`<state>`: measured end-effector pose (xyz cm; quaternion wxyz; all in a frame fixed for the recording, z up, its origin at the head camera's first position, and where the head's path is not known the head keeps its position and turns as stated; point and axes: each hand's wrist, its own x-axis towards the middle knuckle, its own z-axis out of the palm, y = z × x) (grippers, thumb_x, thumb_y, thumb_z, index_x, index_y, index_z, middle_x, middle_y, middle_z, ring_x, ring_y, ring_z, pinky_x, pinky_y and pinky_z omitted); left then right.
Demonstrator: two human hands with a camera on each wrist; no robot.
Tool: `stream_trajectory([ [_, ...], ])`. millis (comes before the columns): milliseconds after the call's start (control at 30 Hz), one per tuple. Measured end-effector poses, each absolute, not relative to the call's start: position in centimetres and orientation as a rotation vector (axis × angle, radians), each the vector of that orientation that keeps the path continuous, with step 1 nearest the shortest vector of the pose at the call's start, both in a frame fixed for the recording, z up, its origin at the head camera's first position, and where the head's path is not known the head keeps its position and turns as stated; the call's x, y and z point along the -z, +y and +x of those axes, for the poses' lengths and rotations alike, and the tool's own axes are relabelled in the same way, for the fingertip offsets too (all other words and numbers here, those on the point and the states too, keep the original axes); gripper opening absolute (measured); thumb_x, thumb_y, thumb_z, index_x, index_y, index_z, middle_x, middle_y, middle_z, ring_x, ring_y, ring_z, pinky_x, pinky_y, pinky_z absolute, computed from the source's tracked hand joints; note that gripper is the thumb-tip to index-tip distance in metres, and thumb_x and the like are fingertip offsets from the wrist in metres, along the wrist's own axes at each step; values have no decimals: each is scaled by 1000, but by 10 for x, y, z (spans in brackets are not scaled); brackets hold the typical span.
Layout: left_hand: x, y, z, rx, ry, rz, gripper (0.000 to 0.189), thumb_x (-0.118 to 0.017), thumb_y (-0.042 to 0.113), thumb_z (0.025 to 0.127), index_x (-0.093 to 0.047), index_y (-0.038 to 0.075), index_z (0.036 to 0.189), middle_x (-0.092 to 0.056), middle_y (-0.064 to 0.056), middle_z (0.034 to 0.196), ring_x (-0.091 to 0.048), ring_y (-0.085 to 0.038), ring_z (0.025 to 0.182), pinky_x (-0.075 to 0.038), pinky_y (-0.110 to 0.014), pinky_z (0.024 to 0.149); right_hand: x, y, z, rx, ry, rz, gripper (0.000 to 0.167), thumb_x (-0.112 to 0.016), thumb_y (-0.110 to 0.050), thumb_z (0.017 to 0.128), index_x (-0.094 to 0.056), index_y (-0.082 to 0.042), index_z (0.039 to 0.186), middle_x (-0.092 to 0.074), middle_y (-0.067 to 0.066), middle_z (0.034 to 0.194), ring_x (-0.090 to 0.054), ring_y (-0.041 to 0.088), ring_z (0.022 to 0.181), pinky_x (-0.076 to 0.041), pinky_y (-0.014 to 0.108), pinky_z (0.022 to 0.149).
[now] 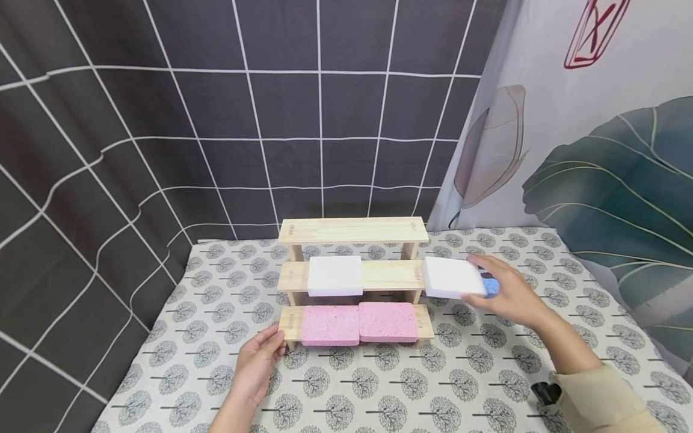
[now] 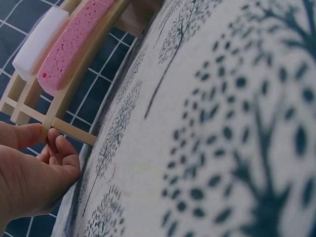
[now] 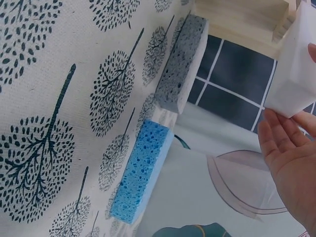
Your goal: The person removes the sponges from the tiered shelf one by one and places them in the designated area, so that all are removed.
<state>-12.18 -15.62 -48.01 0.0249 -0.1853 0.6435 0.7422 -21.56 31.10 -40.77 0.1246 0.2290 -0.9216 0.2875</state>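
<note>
My right hand (image 1: 505, 290) grips a white sponge block (image 1: 453, 278) by its right end, just right of the middle step. In the right wrist view the fingers (image 3: 284, 129) meet the block's lower end. On the left, my left hand (image 1: 261, 356) pinches the left end of the lowest step of a three-step wooden rack (image 1: 354, 230), thumb against the wood and other fingers curled at the edge. Another white block (image 1: 335, 275) lies on the middle step's left half. Two pink sponges (image 1: 330, 325) sit side by side on the lowest step.
A blue sponge (image 3: 140, 170) and a grey sponge (image 3: 181, 64) stand on the tree-print cloth (image 1: 346, 385) right of the rack. The head view shows only part of the blue one. Behind the rack hangs a dark grid curtain (image 1: 287, 108); a leaf-print curtain (image 1: 622, 180) hangs at right.
</note>
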Motion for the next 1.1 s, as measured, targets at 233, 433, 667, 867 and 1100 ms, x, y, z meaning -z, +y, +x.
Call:
stream_trajectory([
  [233, 480, -156, -122, -2290, 1999, -576, 46, -58, 8, 101, -45, -13, 140, -63, -9, 109, -58, -12, 92, -54, -17, 82, 408, 314, -214, -844, -2709, 656, 81, -90, -22, 75, -50, 6, 140, -56, 28, 134, -61, 43, 105, -55, 63, 83],
  [433, 481, -156, -122, -2281, 2011, -574, 46, -58, 8, 102, -45, -13, 140, -63, -9, 110, -57, -12, 92, -54, -17, 81, 408, 317, -214, -823, -2713, 633, 81, -90, -22, 74, -52, 6, 139, -55, 29, 135, -62, 42, 104, -54, 61, 84],
  [667, 480, -156, -122, -2295, 1989, -581, 47, -59, 8, 101, -45, -13, 141, -64, -9, 109, -58, -12, 91, -54, -17, 81, 412, 323, -213, -838, -2715, 623, 79, -90, -22, 74, -53, 5, 138, -57, 26, 132, -64, 41, 101, -56, 49, 81],
  [867, 481, -157, -123, -2289, 1993, -580, 48, -59, 10, 102, -44, -13, 141, -63, -10, 112, -58, -12, 92, -54, -17, 81, 417, 326, -214, -852, -2724, 629, 77, -91, -21, 73, -54, 6, 135, -58, 25, 129, -64, 40, 100, -56, 40, 81],
  [1100, 482, -158, -124, -2276, 2004, -574, 48, -57, 10, 102, -43, -12, 142, -63, -10, 112, -58, -12, 93, -54, -17, 81, 423, 326, -213, -848, -2792, 621, 82, -92, -25, 72, -53, 7, 136, -56, 31, 131, -61, 46, 105, -54, 63, 85],
])
